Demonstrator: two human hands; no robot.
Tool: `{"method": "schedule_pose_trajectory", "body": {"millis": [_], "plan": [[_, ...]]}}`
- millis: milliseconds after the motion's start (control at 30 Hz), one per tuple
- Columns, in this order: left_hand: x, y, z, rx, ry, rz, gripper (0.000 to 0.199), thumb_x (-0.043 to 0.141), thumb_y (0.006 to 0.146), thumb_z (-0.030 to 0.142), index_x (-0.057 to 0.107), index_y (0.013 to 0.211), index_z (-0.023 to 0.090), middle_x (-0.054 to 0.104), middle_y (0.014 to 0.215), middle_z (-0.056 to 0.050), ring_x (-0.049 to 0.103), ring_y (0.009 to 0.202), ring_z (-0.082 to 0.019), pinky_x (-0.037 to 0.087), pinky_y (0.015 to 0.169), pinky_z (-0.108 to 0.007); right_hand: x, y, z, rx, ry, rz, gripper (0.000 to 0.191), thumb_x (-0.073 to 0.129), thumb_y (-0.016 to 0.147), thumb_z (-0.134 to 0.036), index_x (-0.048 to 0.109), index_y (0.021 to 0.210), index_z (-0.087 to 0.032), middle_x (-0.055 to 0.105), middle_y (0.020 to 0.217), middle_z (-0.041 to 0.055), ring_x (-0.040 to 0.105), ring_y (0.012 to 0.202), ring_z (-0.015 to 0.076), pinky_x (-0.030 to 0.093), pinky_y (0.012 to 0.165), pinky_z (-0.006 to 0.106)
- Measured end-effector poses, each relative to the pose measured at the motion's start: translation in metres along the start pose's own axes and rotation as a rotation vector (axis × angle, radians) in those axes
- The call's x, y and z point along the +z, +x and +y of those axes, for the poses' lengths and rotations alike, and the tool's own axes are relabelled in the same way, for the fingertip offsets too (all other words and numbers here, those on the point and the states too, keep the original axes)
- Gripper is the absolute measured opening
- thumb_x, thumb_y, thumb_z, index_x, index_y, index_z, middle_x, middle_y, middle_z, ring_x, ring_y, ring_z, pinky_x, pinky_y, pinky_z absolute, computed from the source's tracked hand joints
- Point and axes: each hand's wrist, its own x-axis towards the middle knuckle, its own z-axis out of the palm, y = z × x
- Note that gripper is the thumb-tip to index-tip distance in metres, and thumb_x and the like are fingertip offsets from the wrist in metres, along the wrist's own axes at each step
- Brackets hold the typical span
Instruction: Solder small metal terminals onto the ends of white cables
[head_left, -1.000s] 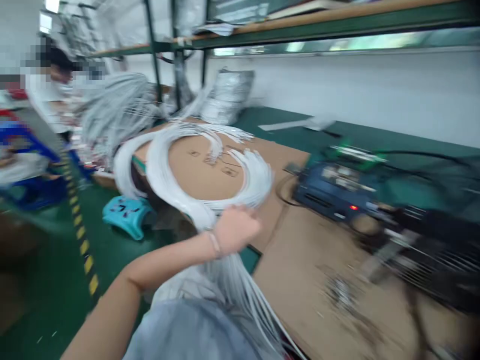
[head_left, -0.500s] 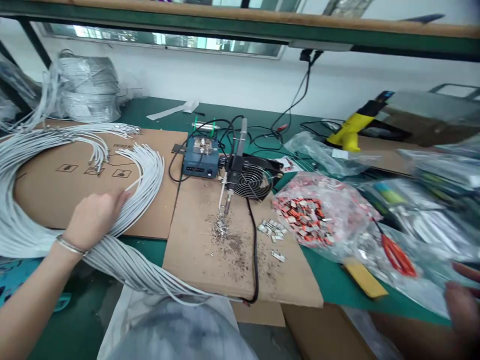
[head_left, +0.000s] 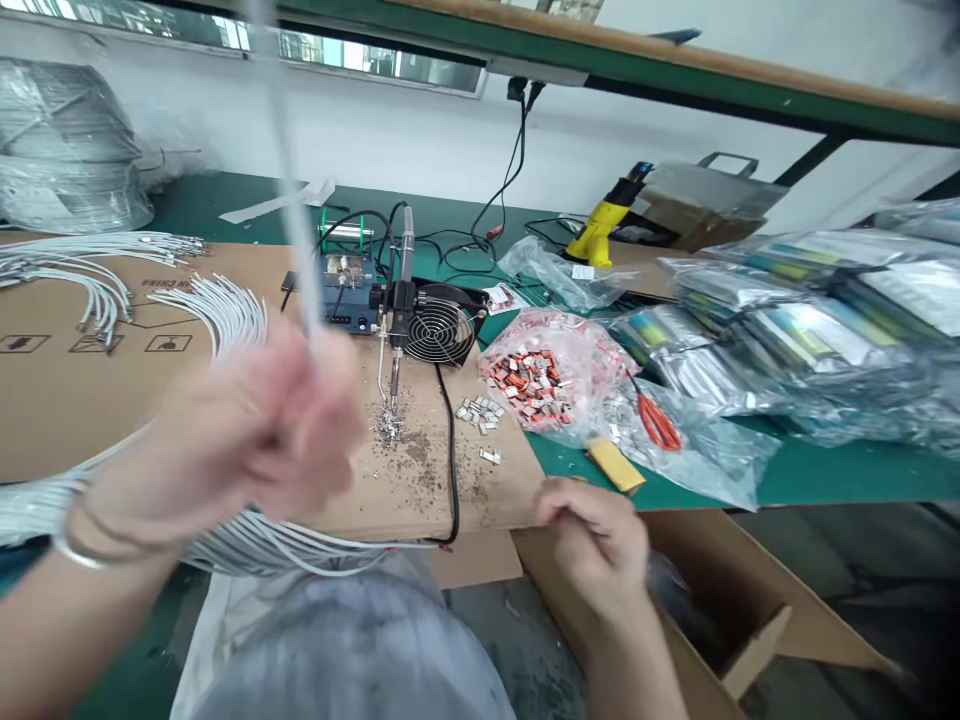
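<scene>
One upright white cable (head_left: 289, 180); one fan (head_left: 439, 332); one yellow heat gun (head_left: 604, 222); one yellow block (head_left: 615, 466); three printed symbols (head_left: 166, 344)

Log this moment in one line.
left hand: gripping white cable, blurred | right hand: curled, contents unclear | nearby: yellow block

Yellow-and-black heat gun (head_left: 598, 230), green-edged shelf (head_left: 675, 75) overhead, open cardboard box (head_left: 731, 560) below, plastic-wrapped packs (head_left: 795, 325) at right, contents unclear
</scene>
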Motion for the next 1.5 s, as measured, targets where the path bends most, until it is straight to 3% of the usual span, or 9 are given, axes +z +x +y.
{"method": "schedule_pose_trajectory", "body": {"millis": [67,200,300,633,800,933,1133,1333,1500], "plan": [[0.031,-0.011,-0.033,-0.228,-0.144,-0.345,0.043,0.045,0.080,0.057,0.050,0.071,0.015,0.030,0.047,0.006,0.025,0.040,-0.004,0.023,0.039,-0.014,0.025,0.003,-0.017,0.068,0.203,-0.041,0.030,0.036,0.073,0.000,0.057,0.081,-0.020,0.051,0.057,-0.0022,0.048,0.048,0.0078,0.037,0.046,0.019],[0.045,-0.036,-0.099,-0.392,-0.147,-0.302,0.039,0.036,0.088,0.048,0.053,0.089,0.013,0.038,0.042,0.006,0.022,0.034,-0.003,0.017,0.036,-0.014,0.061,0.006,-0.039,0.345,0.725,-0.203,0.032,0.055,0.078,-0.013,0.055,0.110,-0.019,0.060,0.083,0.0041,0.057,0.066,0.0115,0.048,0.059,0.023],[0.039,-0.054,-0.120,-0.486,-0.019,-0.322,0.045,0.034,0.087,0.053,0.050,0.100,0.013,0.045,0.046,0.005,0.025,0.030,-0.003,0.016,0.032,-0.015,0.075,0.010,-0.044,0.524,0.988,-0.230,0.021,0.062,0.076,-0.023,0.059,0.095,-0.015,0.057,0.071,0.0020,0.052,0.055,0.0082,0.046,0.050,0.019],[0.062,-0.055,-0.129,-0.271,-0.099,-0.045,0.037,0.058,0.075,0.048,0.049,0.069,0.012,0.047,0.053,0.001,0.044,0.041,-0.006,0.035,0.039,-0.015,0.076,0.008,-0.059,0.566,0.846,-0.313,0.017,0.068,0.069,-0.026,0.060,0.067,-0.011,0.051,0.058,0.0009,0.042,0.053,0.0088,0.034,0.049,0.021],[0.060,-0.059,-0.134,-0.027,0.336,0.028,0.019,0.054,0.082,0.032,0.065,0.082,0.016,0.060,0.064,-0.002,0.050,0.046,-0.007,0.039,0.046,-0.016,0.068,0.007,-0.054,0.469,0.725,-0.436,0.011,0.067,0.069,-0.019,0.060,0.064,-0.011,0.051,0.058,0.0006,0.041,0.051,0.0078,0.030,0.047,0.020],[0.066,-0.069,-0.136,0.064,0.477,0.175,0.011,0.057,0.081,0.024,0.065,0.087,0.021,0.062,0.064,0.001,0.053,0.049,-0.007,0.041,0.050,-0.015,0.083,-0.001,-0.053,0.552,1.024,-0.265,0.022,0.071,0.065,-0.021,0.054,0.055,-0.012,0.046,0.053,-0.0010,0.038,0.046,0.0065,0.027,0.042,0.019],[0.073,-0.075,-0.137,-0.206,-0.191,0.195,0.028,0.056,0.080,0.042,0.056,0.077,0.014,0.057,0.055,0.000,0.045,0.033,-0.004,0.024,0.034,-0.012,0.082,0.002,-0.048,0.552,1.174,0.050,0.028,0.064,0.075,-0.032,0.051,0.057,-0.016,0.040,0.052,-0.0033,0.033,0.045,0.0064,0.027,0.042,0.019],[0.063,-0.072,-0.128,-0.283,-0.206,-0.030,0.036,0.046,0.084,0.048,0.046,0.073,0.013,0.042,0.044,0.005,0.029,0.029,-0.002,0.017,0.032,-0.013,0.067,0.017,-0.060,0.321,0.714,-0.479,0.007,0.068,0.070,-0.014,0.067,0.076,-0.011,0.059,0.066,0.0038,0.048,0.060,0.0107,0.035,0.052,0.022],[0.060,-0.072,-0.121,-0.256,-0.054,-0.116,0.037,0.042,0.087,0.045,0.049,0.071,0.012,0.033,0.043,0.006,0.024,0.037,-0.003,0.019,0.037,-0.015,0.060,0.026,-0.063,0.105,0.532,-0.587,0.003,0.064,0.071,-0.010,0.064,0.069,-0.012,0.059,0.065,0.0012,0.052,0.062,0.0096,0.039,0.062,0.023]]}}
